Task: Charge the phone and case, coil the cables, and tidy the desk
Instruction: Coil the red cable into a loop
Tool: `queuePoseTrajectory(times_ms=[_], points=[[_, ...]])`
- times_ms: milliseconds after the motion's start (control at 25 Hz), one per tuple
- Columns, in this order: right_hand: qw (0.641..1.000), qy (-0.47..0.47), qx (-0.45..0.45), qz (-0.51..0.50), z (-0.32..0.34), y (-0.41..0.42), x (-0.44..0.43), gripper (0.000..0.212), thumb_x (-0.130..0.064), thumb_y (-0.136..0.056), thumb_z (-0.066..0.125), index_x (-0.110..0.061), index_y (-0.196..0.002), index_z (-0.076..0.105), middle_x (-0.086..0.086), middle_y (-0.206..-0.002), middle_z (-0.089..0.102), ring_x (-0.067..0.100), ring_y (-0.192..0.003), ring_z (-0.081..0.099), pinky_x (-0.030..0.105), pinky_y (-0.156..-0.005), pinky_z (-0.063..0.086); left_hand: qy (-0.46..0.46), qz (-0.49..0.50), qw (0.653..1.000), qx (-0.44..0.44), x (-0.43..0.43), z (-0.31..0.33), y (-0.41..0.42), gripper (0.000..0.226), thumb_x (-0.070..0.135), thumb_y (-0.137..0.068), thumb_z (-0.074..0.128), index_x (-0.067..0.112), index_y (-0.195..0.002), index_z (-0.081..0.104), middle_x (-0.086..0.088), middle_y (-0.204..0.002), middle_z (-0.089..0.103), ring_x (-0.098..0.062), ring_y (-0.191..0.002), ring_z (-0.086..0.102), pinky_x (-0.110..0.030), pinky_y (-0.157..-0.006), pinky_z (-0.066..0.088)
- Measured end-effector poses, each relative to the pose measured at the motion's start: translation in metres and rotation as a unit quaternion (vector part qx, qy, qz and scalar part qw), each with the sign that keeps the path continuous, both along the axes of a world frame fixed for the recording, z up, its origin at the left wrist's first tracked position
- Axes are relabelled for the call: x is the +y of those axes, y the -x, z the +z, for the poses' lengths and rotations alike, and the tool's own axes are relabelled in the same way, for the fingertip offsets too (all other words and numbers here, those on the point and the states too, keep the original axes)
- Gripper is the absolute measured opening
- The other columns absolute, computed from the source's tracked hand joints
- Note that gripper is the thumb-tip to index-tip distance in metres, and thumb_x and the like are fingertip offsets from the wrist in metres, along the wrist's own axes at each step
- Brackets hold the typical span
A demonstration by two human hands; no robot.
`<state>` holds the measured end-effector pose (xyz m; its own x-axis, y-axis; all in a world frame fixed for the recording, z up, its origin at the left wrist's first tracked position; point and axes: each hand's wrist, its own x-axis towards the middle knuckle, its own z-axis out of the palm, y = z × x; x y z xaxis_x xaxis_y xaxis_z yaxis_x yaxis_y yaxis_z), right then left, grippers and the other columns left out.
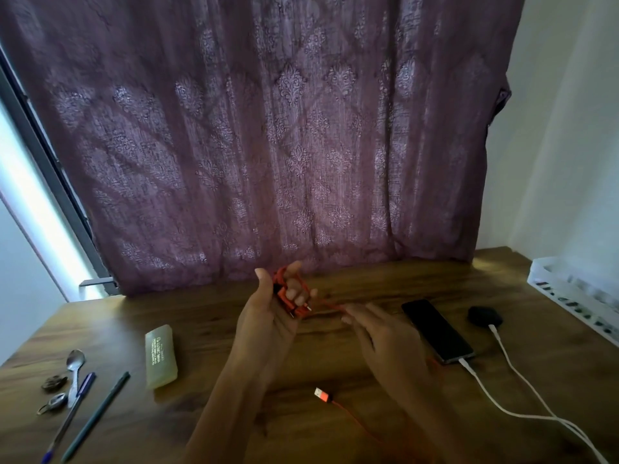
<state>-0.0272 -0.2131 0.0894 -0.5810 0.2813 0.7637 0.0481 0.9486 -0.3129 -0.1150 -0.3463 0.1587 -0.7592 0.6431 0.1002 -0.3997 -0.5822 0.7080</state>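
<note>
Mid-frame, the left hand curls round a bundle of orange cable above the desk. The right hand — fingers fairly straight — meets the loose strand; whether it pinches is unclear. The cable's plug lies lower centre. At right lie the phone and black case — both on white cables.
</note>
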Motion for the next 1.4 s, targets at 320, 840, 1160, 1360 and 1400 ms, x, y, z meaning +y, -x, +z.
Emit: queuePoseTrajectory(times_ms=[320,840,1160,1360,1400], points=[[0.980,-0.187,0.053,0.048,0.008,-0.018,-0.025,0.034,-0.021,-0.094,0.044,-0.019,-0.078,0.074,-0.006,-0.065,0.061,0.010,-0.057,0.057,0.017,-0.040,0.036,0.229,0.177,0.919,0.267,0.005,-0.021,0.000,0.022,0.027,-0.097,0.032,0.024,-0.094,0.053,0.001,-0.073,0.055,-0.007,-0.069,0.051,-0.017,-0.068,0.043],[0.981,0.050,0.126,0.141,0.067,0.009,0.016,0.025,-0.010,-0.085,0.053,-0.020,-0.097,0.073,-0.012,-0.079,0.064,0.000,-0.074,0.057,0.014,-0.066,0.044,0.134,-0.132,0.966,0.179,-0.003,-0.003,-0.023,0.050,0.040,-0.090,0.031,0.008,-0.073,0.066,-0.004,-0.046,0.049,-0.017,-0.046,0.041,-0.026,-0.052,0.035],[0.972,0.197,0.045,0.120,0.024,0.024,0.004,0.030,-0.023,-0.088,0.049,-0.024,-0.112,0.067,-0.018,-0.082,0.068,0.002,-0.076,0.064,0.014,-0.070,0.049,-0.002,-0.103,0.994,0.039,0.000,0.016,-0.016,0.055,0.041,-0.093,0.030,0.003,-0.083,0.068,0.001,-0.047,0.043,-0.009,-0.041,0.045,-0.023,-0.052,0.051],[0.991,0.111,-0.003,0.080,0.002,0.018,-0.011,0.025,-0.030,-0.088,0.054,-0.029,-0.110,0.066,-0.013,-0.082,0.071,-0.003,-0.073,0.062,0.012,-0.061,0.046,0.010,-0.005,0.995,0.101,0.003,0.011,0.000,0.049,0.040,-0.089,0.033,0.003,-0.109,0.056,0.002,-0.068,0.058,-0.009,-0.063,0.053,-0.024,-0.075,0.054],[0.995,0.076,0.000,0.070,-0.002,0.016,-0.014,0.024,-0.031,-0.087,0.053,-0.029,-0.107,0.067,-0.011,-0.086,0.072,0.001,-0.073,0.065,0.018,-0.060,0.050,0.033,0.020,0.991,0.126,0.003,0.010,0.003,0.045,0.038,-0.090,0.034,0.004,-0.110,0.055,0.002,-0.073,0.062,-0.010,-0.068,0.055,-0.024,-0.076,0.053]])
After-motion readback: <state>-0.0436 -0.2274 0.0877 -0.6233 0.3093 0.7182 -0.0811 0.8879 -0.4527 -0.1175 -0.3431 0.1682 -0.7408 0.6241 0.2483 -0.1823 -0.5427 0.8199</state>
